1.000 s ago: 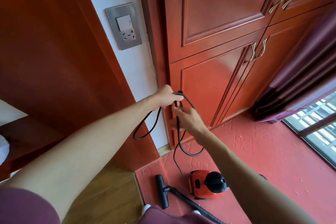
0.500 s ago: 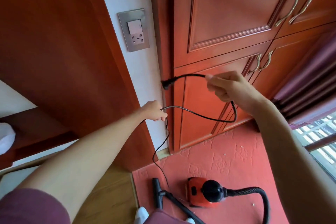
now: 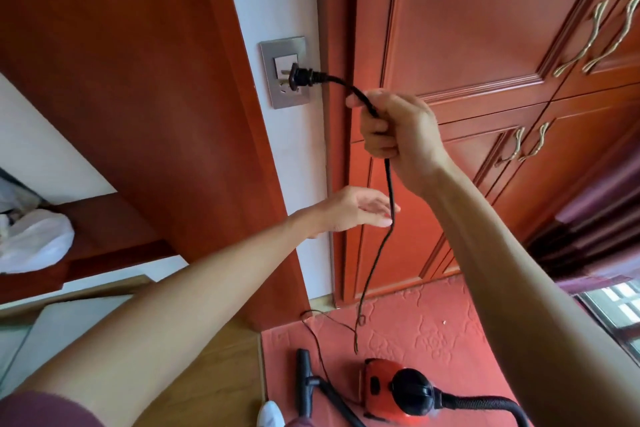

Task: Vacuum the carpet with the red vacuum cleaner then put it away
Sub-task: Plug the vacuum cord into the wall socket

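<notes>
— Where's the plug?
— The black power plug (image 3: 301, 77) is right at the grey metal wall socket (image 3: 284, 94), left of my right hand (image 3: 398, 128), which grips the black cord (image 3: 390, 184). My left hand (image 3: 349, 210) is lower, just beside the hanging cord.
— And the machine?
— The red canister vacuum cleaner (image 3: 379, 388) stands on the red patterned carpet (image 3: 433, 315) beneath my hands, with its black floor nozzle (image 3: 304, 381) to its left and the red-brown wooden cabinet (image 3: 467, 28) behind it.

The right grip (image 3: 398, 128) hides a stretch of cord (image 3: 390, 191), the right forearm (image 3: 519, 270) covers the hose (image 3: 485, 404)'s far end, and the bottom edge cuts the white shoe (image 3: 271, 415).
</notes>
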Tool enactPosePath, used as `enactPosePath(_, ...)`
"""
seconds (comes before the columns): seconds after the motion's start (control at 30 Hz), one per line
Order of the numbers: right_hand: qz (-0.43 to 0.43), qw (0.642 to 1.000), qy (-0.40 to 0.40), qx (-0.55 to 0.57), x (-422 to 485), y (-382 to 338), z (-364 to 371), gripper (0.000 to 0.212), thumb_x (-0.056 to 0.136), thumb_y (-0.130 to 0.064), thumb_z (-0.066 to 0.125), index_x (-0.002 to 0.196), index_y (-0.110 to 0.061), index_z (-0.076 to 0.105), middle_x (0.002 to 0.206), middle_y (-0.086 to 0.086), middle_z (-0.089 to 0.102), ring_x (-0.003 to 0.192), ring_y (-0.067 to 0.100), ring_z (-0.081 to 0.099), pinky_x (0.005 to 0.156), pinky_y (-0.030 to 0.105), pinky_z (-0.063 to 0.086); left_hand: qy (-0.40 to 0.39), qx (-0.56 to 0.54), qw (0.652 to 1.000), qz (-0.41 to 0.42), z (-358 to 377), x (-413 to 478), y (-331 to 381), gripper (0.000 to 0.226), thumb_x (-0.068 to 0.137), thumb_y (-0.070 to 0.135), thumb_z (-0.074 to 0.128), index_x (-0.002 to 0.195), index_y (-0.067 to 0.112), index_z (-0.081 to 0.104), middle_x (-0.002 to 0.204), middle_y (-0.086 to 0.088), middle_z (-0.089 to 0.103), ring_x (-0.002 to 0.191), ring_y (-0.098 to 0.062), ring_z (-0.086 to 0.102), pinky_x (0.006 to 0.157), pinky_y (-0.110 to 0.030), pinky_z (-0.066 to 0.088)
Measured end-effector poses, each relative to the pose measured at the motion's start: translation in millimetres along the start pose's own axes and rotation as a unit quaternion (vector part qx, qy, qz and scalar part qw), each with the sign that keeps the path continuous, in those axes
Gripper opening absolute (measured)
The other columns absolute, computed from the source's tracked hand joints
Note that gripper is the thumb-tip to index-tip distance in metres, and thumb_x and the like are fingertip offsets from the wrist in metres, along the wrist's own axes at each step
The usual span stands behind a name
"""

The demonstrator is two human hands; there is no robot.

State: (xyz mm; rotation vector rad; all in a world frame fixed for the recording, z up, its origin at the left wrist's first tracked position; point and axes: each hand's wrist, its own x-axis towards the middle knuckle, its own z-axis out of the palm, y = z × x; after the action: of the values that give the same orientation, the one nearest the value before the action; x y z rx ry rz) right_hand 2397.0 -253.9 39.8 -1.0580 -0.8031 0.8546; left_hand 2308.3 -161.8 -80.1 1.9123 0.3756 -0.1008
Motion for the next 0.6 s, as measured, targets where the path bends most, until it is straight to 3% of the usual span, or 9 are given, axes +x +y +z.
enactPosePath(0.07,-0.009,0.999,0.036,-0.013,6,4,11,0.028,0.102,-0.020,0.046,0.078,-0.013,0.057,0.054,-0.009,0.028,0.048,0.009,0.017,0.046,0.027,0.008,-0.008,-0.054,0.998,0.011,1,-10,10,0.018,0.093,0.009,0.061,0.104,0.012,0.074,0.107,-0.005,0.076,0.113,-0.022,0.068,0.110,-0.037,0.045)
enactPosePath(0.13,-0.007,0.998,0.058,0.002,15,9,19,0.030,0.102,-0.025,0.050,0.073,-0.018,0.050,0.055,-0.008,0.028,0.049,0.010,0.017,0.047,0.029,0.008,0.008,-0.088,0.996,0.007,0,-21,15,0.021,0.091,-0.002,0.052,0.095,-0.001,0.072,0.098,-0.014,0.075,0.104,-0.027,0.070,0.103,-0.033,0.050)
enactPosePath(0.23,0.006,0.997,0.069,0.017,30,15,28,0.036,0.101,-0.025,0.051,0.067,-0.022,0.039,0.055,-0.005,0.027,0.048,0.011,0.018,0.044,0.025,0.013,0.021,-0.109,0.994,0.001,-11,-39,12,0.023,0.085,-0.007,0.042,0.087,0.002,0.064,0.097,-0.020,0.072,0.100,-0.025,0.069,0.098,-0.030,0.051)
enactPosePath(0.3,0.022,0.997,0.072,0.010,39,19,33,0.030,0.100,-0.025,0.051,0.072,-0.018,0.045,0.053,-0.004,0.028,0.046,0.011,0.019,0.042,0.023,0.015,0.021,-0.133,0.991,-0.008,-18,-49,4,0.019,0.084,-0.002,0.042,0.084,0.004,0.060,0.093,-0.023,0.070,0.101,-0.033,0.069,0.103,-0.037,0.050)
enactPosePath(0.37,0.042,0.997,0.068,-0.008,47,20,37,0.021,0.101,-0.029,0.051,0.090,-0.012,0.058,0.053,-0.003,0.034,0.044,0.011,0.024,0.043,0.022,0.018,0.028,-0.155,0.987,-0.020,-25,-57,-7,0.017,0.092,0.007,0.049,0.080,0.003,0.061,0.088,-0.025,0.064,0.100,-0.039,0.069,0.106,-0.046,0.049)
enactPosePath(0.47,0.048,0.997,0.058,-0.017,58,19,44,0.027,0.100,-0.032,0.051,0.093,-0.009,0.062,0.053,0.002,0.046,0.041,0.015,0.036,0.043,0.022,0.027,0.051,-0.159,0.985,-0.035,-43,-68,-18,0.036,0.100,0.025,0.052,0.076,0.001,0.062,0.086,-0.026,0.059,0.092,-0.037,0.069,0.104,-0.054,0.049)
enactPosePath(0.6,0.070,0.996,0.056,0.010,77,18,52,0.036,0.103,-0.037,0.044,0.105,-0.006,0.062,0.054,0.008,0.056,0.039,0.021,0.048,0.042,0.023,0.038,0.091,-0.167,0.981,-0.031,-77,-79,-16,0.038,0.097,0.033,0.058,0.076,0.001,0.060,0.072,-0.014,0.057,0.080,-0.034,0.069,0.096,-0.057,0.053)
